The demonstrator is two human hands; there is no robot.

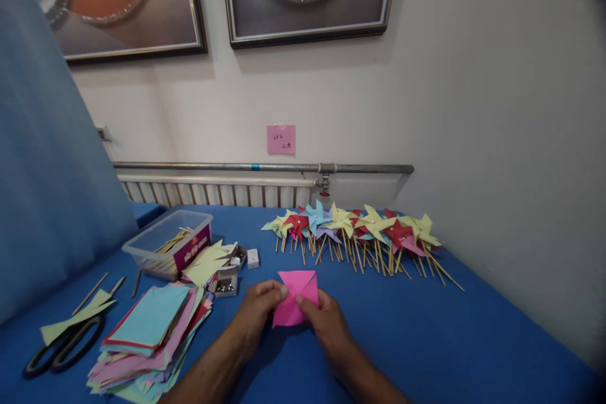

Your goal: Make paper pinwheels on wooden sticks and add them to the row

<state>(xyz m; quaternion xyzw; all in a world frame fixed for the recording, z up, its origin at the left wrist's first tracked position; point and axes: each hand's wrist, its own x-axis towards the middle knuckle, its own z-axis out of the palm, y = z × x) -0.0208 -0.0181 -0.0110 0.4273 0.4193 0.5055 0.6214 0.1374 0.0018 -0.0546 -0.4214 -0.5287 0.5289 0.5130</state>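
Both my hands hold a bright pink paper square with slits cut in from its corners, just above the blue table. My left hand pinches its left side between thumb and fingers. On the right side, my right hand grips the paper, its thumb pressed near the middle. The fingers behind the sheet are hidden. Left of my left hand sits a small open box of metal pins. Beyond my hands lies a row of finished paper pinwheels on wooden sticks, in yellow, red, blue and purple.
A stack of coloured paper lies at left, beside black-handled scissors. Behind it stand a clear plastic tub of sticks and yellow cut paper. A small white box is nearby. A radiator runs along the wall.
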